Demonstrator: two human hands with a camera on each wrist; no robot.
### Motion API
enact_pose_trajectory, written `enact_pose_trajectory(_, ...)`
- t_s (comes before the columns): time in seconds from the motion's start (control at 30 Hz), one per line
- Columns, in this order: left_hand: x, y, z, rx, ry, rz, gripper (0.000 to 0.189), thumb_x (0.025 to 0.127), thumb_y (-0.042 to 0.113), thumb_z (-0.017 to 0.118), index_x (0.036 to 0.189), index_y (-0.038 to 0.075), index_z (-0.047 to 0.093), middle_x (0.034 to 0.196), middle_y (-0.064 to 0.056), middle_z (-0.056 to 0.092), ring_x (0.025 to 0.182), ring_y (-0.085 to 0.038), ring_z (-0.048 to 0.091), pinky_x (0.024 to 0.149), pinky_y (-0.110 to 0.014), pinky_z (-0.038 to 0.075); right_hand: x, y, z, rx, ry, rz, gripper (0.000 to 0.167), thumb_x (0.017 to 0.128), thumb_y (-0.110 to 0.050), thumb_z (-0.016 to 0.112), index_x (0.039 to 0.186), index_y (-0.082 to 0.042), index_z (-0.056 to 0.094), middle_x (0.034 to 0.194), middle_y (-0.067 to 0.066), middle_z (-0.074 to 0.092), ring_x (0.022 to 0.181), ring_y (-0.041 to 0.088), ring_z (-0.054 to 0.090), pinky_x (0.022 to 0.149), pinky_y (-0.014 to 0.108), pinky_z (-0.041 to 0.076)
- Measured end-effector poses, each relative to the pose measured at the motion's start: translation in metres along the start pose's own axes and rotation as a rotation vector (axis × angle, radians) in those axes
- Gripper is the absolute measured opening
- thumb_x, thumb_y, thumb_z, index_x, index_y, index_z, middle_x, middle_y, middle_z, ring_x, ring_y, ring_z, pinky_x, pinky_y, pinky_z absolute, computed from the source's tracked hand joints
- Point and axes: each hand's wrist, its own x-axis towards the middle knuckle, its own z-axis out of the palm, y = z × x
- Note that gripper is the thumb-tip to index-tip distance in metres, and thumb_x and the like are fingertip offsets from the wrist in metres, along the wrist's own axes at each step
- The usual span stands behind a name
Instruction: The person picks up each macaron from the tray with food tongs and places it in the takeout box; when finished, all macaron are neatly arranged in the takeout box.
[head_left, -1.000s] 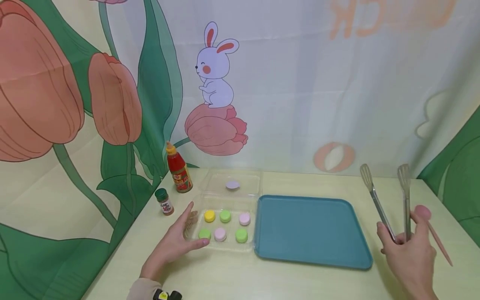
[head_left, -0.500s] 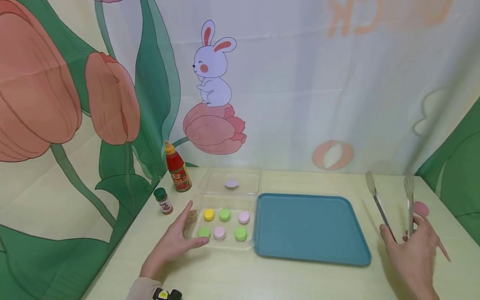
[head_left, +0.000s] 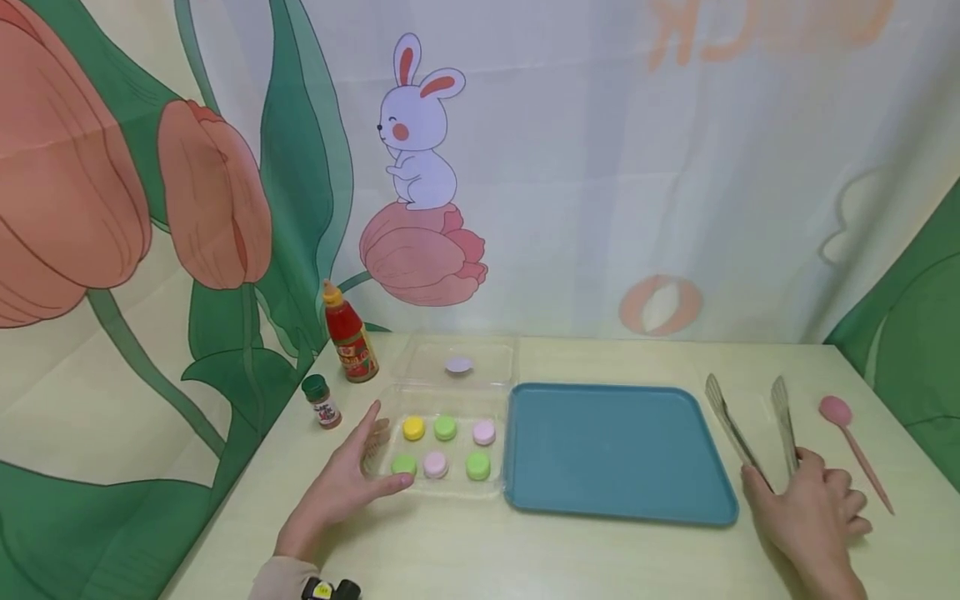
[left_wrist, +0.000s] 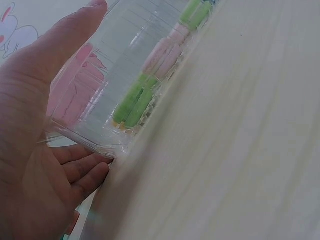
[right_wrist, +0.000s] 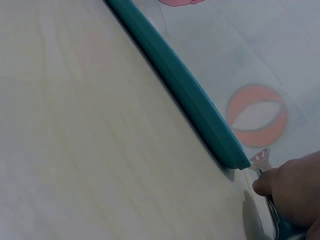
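Observation:
A clear plastic box [head_left: 457, 492] of yellow, green and pink macarons lies with its lid [head_left: 495, 362] folded back. At its near left corner my left hand [head_left: 337, 487] rests against it, thumb along the front and fingers straight at the side. In the left wrist view the thumb lies over the box's wall and the other fingers touch its corner. On the right, my right hand [head_left: 813, 521] holds metal tongs [head_left: 738, 429] by their two arms, thumb on one and index finger on the other. The tongs' slotted ends stand apart, low over the table right of the tray.
A blue tray [head_left: 618, 450] lies between the box and the tongs. A pink spoon [head_left: 855, 450] is on the far right. The red sauce bottle [head_left: 350, 337] and a green-capped spice jar [head_left: 322, 402] stand at the left. A printed curtain [head_left: 555, 208] hangs behind the table.
The tongs have come down from a raised position and shifted left, toward the tray, with the right hand. The spoon is now uncovered. The left hand has stayed at the box.

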Motion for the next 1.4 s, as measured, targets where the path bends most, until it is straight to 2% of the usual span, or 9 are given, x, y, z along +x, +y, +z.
enact_pose_trajectory(0.27, 0.000, -0.001, 0.000, 0.004, 0.001, 0.002, 0.134, 0.086, 0.056, 0.095, 0.181, 0.024, 0.006, 0.181, -0.013, 0.034, 0.169, -0.042, 0.027, 0.133, -0.072, 0.022, -0.003, -0.004, -0.002, -0.069, -0.042, 0.007, 0.090, 0.108, -0.050, 0.062, 0.147, 0.024, 0.029, 0.126, 0.058, 0.028, 0.116, 0.075, 0.025, 0.093, 0.087, 0.023)
enact_pose_trajectory(0.5, -0.002, -0.002, 0.001, -0.005, -0.006, 0.007, 0.134, 0.086, 0.054, 0.095, 0.181, 0.023, 0.005, 0.181, -0.014, 0.035, 0.167, -0.040, 0.032, 0.133, -0.070, 0.023, -0.003, -0.004, -0.002, -0.084, -0.046, 0.007, 0.094, 0.108, -0.052, 0.062, 0.145, 0.026, 0.027, 0.127, 0.061, 0.028, 0.115, 0.076, 0.025, 0.091, 0.085, 0.024)
enact_pose_trajectory(0.77, -0.001, 0.000, 0.000, -0.009, -0.006, 0.021, 0.134, 0.087, 0.054, 0.095, 0.181, 0.024, 0.004, 0.180, -0.015, 0.036, 0.166, -0.041, 0.035, 0.133, -0.069, 0.025, -0.004, -0.003, -0.001, -0.089, -0.047, 0.025, 0.100, 0.106, -0.054, 0.065, 0.149, 0.026, 0.023, 0.129, 0.063, 0.027, 0.118, 0.077, 0.025, 0.094, 0.087, 0.024)
enact_pose_trajectory(1.13, -0.002, -0.002, -0.002, 0.015, 0.007, 0.031, 0.134, 0.086, 0.057, 0.094, 0.181, 0.025, 0.005, 0.180, -0.015, 0.035, 0.168, -0.042, 0.028, 0.134, -0.071, 0.020, 0.001, -0.007, -0.003, -0.099, -0.061, 0.043, 0.102, 0.105, -0.053, 0.066, 0.154, 0.025, 0.020, 0.133, 0.062, 0.026, 0.122, 0.077, 0.026, 0.097, 0.088, 0.025)
enact_pose_trajectory(1.4, 0.000, -0.001, 0.000, -0.004, -0.003, 0.018, 0.133, 0.086, 0.055, 0.095, 0.181, 0.025, 0.006, 0.181, -0.015, 0.035, 0.168, -0.042, 0.028, 0.133, -0.071, 0.021, -0.003, -0.005, -0.014, -0.088, -0.124, 0.022, 0.105, 0.104, -0.045, 0.068, 0.158, 0.024, 0.011, 0.136, 0.066, 0.022, 0.126, 0.081, 0.023, 0.098, 0.091, 0.022)
